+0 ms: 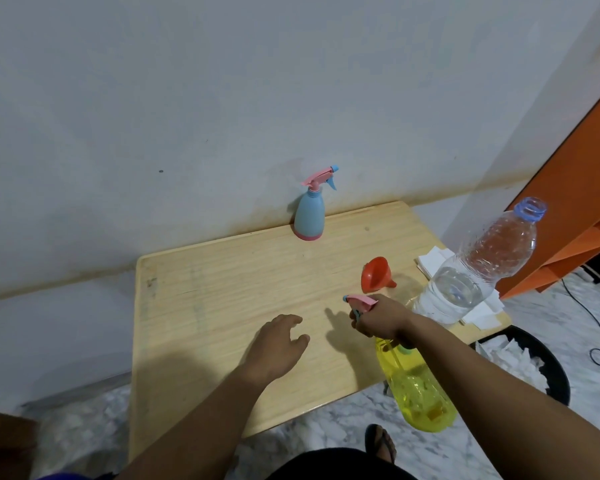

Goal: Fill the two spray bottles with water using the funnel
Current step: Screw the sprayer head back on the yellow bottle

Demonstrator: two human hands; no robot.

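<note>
Holding yellow spray bottle [417, 389]: right hand [381, 318] | water bottle [475, 268] part-full

There are two spray bottles: one blue spray bottle [309, 216] and one yellow spray bottle [417, 386]. There is one red funnel [374, 274]. There is one clear water bottle [478, 263]. There is one desk [222, 306], one black bin [555, 372], and two hands.
</note>
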